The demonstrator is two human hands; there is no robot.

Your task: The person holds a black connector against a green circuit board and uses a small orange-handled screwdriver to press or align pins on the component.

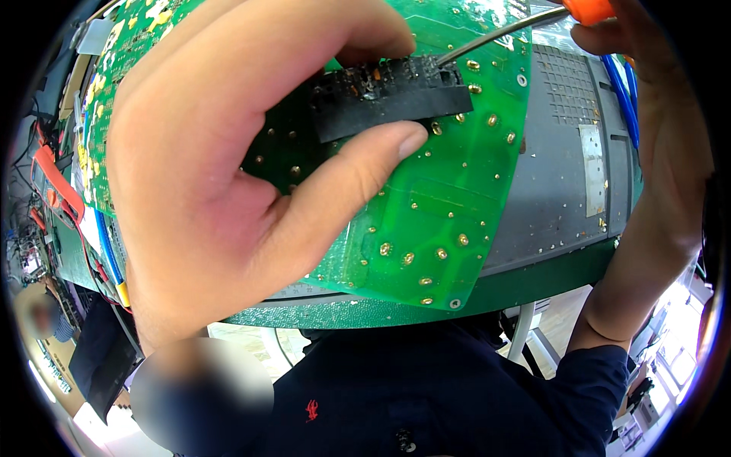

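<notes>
Between the thumb and fingers of my left hand (221, 152) is a black rectangular plastic part (396, 108), long and narrow, with slots and bits of metal along its upper side. It is held over a large green circuit board (426, 198) dotted with solder joints. My right hand (636, 46), at the upper right, grips the orange handle (588, 11) of a screwdriver. The metal shaft (502, 34) slants down to the left, and its tip touches the right end of the black part. Some right fingers are cut off by the picture's edge.
Under the board lies a grey mat (544, 175) with a ridged grid and small debris, on a green table edge (365, 311). Blue cables (620, 95) run at the right. Red and blue leads (57, 186) and tools crowd the left. A blurred person (46, 312) appears far left.
</notes>
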